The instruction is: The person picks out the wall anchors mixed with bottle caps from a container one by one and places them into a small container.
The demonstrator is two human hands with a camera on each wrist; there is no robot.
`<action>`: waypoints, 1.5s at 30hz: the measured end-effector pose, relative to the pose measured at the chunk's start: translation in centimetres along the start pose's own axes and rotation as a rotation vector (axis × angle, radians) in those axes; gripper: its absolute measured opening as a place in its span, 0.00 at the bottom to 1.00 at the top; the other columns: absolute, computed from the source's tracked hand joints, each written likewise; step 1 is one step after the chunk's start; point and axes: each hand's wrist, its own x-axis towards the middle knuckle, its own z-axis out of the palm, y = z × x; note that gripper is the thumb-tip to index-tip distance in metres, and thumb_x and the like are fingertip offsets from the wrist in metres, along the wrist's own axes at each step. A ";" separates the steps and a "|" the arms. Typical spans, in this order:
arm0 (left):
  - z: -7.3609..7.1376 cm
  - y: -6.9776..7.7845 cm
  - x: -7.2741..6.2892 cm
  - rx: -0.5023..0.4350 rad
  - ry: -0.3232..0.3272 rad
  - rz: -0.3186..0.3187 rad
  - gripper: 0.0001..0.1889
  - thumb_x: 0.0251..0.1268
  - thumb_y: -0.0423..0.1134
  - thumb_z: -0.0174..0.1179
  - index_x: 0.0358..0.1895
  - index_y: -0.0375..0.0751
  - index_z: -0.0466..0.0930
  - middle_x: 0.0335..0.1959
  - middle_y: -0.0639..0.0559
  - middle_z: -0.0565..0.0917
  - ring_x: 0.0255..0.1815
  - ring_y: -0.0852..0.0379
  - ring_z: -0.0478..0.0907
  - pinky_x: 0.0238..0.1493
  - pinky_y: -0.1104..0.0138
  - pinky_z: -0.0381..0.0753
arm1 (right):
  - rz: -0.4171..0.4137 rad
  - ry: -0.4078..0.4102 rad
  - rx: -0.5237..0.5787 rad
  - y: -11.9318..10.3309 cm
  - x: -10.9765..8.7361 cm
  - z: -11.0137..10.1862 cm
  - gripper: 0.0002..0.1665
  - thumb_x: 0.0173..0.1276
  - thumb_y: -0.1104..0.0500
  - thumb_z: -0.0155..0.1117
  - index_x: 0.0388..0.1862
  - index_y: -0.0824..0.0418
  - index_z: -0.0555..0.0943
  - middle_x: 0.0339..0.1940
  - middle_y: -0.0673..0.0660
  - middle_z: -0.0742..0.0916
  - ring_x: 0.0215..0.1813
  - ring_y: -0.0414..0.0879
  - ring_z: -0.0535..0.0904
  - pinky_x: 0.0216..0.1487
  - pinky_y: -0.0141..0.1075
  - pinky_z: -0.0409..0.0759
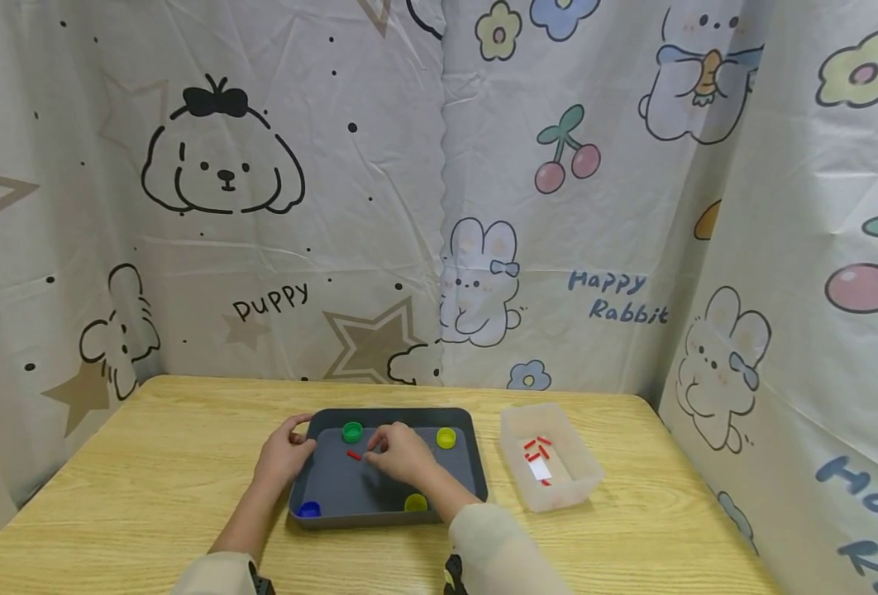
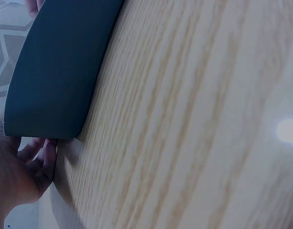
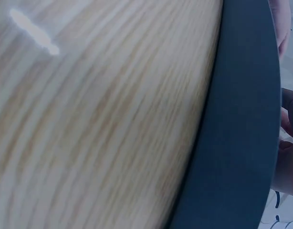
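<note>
A dark grey tray [image 1: 402, 519] lies on the table, with my left hand [image 1: 285, 450] gripping its left edge. In the left wrist view, the fingers [image 2: 41, 160] of that hand curl against the tray's outer corner. Over the middle of the tray is my right hand [image 1: 402, 453], thumb and forefinger bent toward each other with nothing visible between them. A small red stick [image 1: 353, 454] lies in the tray just left of those fingertips. Around it sit a green cap [image 1: 352, 431], a yellow cap [image 1: 446, 438], a second yellow cap [image 1: 415, 502] and a blue cap [image 1: 309, 509].
Right of the tray stands a translucent plastic box [image 1: 584, 478] holding several red sticks [image 1: 543, 451] and a white slip [image 1: 539, 468]. The wooden table [image 1: 632, 529] ends at a printed curtain [image 1: 379, 248] behind and on both sides.
</note>
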 end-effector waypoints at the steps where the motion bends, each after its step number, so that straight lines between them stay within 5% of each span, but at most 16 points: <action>1: 0.0 0.0 0.0 0.000 -0.001 -0.001 0.26 0.58 0.37 0.54 0.63 0.42 0.68 0.40 0.41 0.77 0.38 0.49 0.72 0.34 0.64 0.68 | -0.001 -0.002 -0.001 0.0 0.0 0.2 0.06 0.60 0.53 0.66 0.33 0.54 0.82 0.32 0.50 0.78 0.30 0.40 0.71 0.30 0.32 0.69; 16: 0.1 0.0 -0.1 -0.008 0.003 -0.009 0.26 0.59 0.36 0.54 0.64 0.43 0.68 0.41 0.42 0.76 0.38 0.50 0.72 0.34 0.65 0.68 | -0.003 -0.001 -0.083 -0.6 0.7 1.6 0.06 0.60 0.53 0.66 0.33 0.54 0.82 0.26 0.47 0.80 0.26 0.37 0.71 0.27 0.31 0.68; 24: -0.1 0.1 -0.2 -0.009 -0.003 -0.009 0.26 0.59 0.36 0.53 0.64 0.42 0.68 0.41 0.41 0.76 0.38 0.49 0.72 0.34 0.64 0.68 | 0.026 -0.004 -0.044 -0.9 0.9 2.4 0.08 0.58 0.54 0.67 0.34 0.55 0.82 0.35 0.51 0.81 0.28 0.39 0.71 0.28 0.32 0.67; 33: 0.0 0.2 -0.3 -0.015 0.007 -0.002 0.26 0.58 0.36 0.54 0.63 0.42 0.69 0.40 0.41 0.77 0.38 0.49 0.73 0.33 0.65 0.68 | 0.067 0.091 -0.137 -0.6 1.4 3.8 0.06 0.59 0.52 0.67 0.32 0.53 0.83 0.33 0.50 0.81 0.34 0.42 0.76 0.32 0.36 0.72; 45: -0.1 0.2 -0.3 -0.018 0.009 -0.010 0.26 0.57 0.36 0.54 0.63 0.44 0.69 0.39 0.43 0.77 0.36 0.51 0.73 0.31 0.67 0.66 | 0.098 0.134 -0.129 -0.7 1.4 3.9 0.05 0.60 0.56 0.65 0.25 0.54 0.81 0.24 0.47 0.81 0.25 0.39 0.72 0.24 0.33 0.68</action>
